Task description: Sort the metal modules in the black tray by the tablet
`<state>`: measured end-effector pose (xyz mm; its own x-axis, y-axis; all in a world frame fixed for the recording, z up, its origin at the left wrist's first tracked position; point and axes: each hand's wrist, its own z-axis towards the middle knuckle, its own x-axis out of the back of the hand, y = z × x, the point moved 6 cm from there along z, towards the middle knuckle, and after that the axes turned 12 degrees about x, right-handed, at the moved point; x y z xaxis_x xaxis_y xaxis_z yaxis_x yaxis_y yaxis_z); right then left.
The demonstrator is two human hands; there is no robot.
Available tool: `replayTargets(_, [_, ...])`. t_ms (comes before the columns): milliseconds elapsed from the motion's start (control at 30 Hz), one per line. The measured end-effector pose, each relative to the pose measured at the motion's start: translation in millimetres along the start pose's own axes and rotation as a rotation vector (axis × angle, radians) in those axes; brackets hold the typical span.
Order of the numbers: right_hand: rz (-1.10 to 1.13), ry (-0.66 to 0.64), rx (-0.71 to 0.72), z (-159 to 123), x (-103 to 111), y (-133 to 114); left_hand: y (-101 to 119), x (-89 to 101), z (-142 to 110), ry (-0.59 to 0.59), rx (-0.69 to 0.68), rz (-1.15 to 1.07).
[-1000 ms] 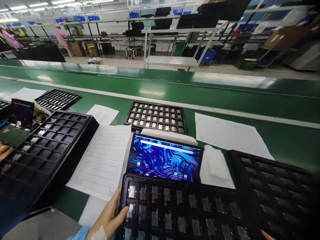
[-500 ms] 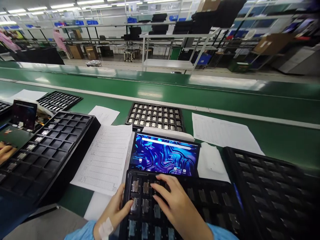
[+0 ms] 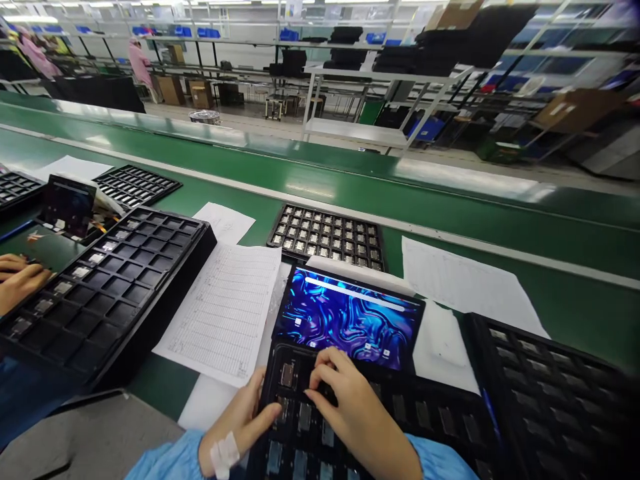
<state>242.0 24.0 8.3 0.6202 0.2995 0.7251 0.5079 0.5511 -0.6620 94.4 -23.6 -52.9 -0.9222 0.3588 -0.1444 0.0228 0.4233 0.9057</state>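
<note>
A black compartment tray (image 3: 410, 413) holding several small metal parts lies in front of me. My left hand (image 3: 245, 423) grips its left edge, thumb resting on a part in the tray. My right hand (image 3: 345, 407) hovers over the tray's upper-left cells with fingers curled down onto a part; what the fingertips pinch is hidden. Just behind the tray, a tablet (image 3: 350, 317) with a blue swirl screen leans up, lit.
A stack of black trays (image 3: 100, 287) sits at left, another black tray (image 3: 555, 393) at right, a filled tray (image 3: 327, 237) behind the tablet. Printed sheets (image 3: 225, 313) and white paper (image 3: 465, 280) lie on the green bench. Another person's hand (image 3: 17, 280) shows at far left.
My right hand came in from the lower right onto the tray's upper-left cells and its fingers have curled tighter. The left hand stays on the tray's edge. The view shifted slightly.
</note>
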Motion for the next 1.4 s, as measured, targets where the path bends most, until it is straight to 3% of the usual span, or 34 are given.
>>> replayTargets(100, [0.106,0.112,-0.028,-10,5,4,-2,0.8,0,-0.003,0.003,0.002])
replayTargets(200, [0.159,0.346,-0.050,-18,14,7,-3,0.3,-1,-0.018,0.004,-0.004])
replayTargets(300, [0.055,0.488,0.004,-20,15,-1,-2,0.6,0,-0.007,0.008,0.025])
replayTargets(367, [-0.095,0.514,0.069,-20,10,-9,-3,1.3,0,0.003,0.016,0.038])
replayTargets(467, [-0.279,0.442,0.125,-24,-3,-13,-6,2.0,1,0.009,0.022,0.039])
replayTargets(600, [-0.292,0.279,0.146,-34,-19,-6,-6,1.4,0,0.008,-0.001,0.028])
replayTargets(833, [-0.343,0.151,0.146,-31,-16,-4,-5,1.1,-1,0.014,0.015,0.035])
replayTargets(967, [-0.262,0.176,0.156,-22,-9,-6,-5,0.5,0,-0.002,0.004,0.018])
replayTargets(1067, [-0.368,0.262,0.175,-18,2,-11,-1,0.0,0,-0.002,0.011,-0.003])
replayTargets(1167, [-0.439,0.285,0.270,-18,5,-18,4,-0.2,-2,0.011,0.013,0.005])
replayTargets(1267, [-0.353,0.308,0.345,-13,3,-25,5,-0.5,-2,0.023,-0.004,0.029])
replayTargets(1400, [-0.280,0.198,0.187,9,-11,-22,3,0.7,-1,0.052,-0.010,0.044])
